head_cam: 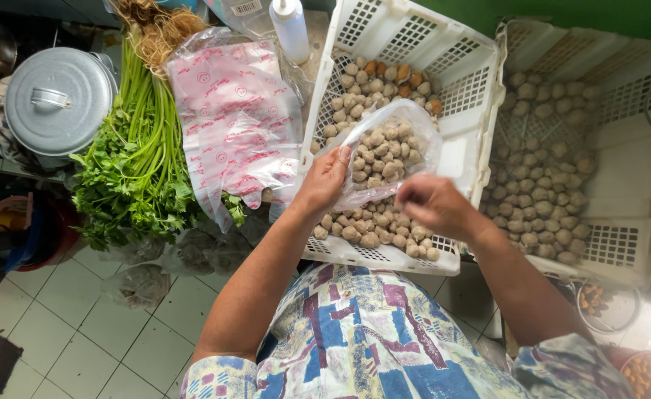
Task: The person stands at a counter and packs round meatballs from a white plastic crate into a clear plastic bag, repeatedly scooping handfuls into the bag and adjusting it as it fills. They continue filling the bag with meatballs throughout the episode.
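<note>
Holding a clear plastic bag [388, 151] of pale round balls at frame centre, the left hand [324, 181] is gripping its rim, fingers curled together over the edge. The right hand [432, 203] (slightly blurred) is hovering just right of the bag, fingertips bunched; whether they are pinching anything, I cannot tell. Beneath both is sitting a white slotted crate [454, 81] of more balls. Lying at upper left are green herbs [137, 162] and printed bags [237, 122].

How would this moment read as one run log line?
left hand: holds clear bag | right hand: over white crate | bag: part-filled, meatballs
</note>
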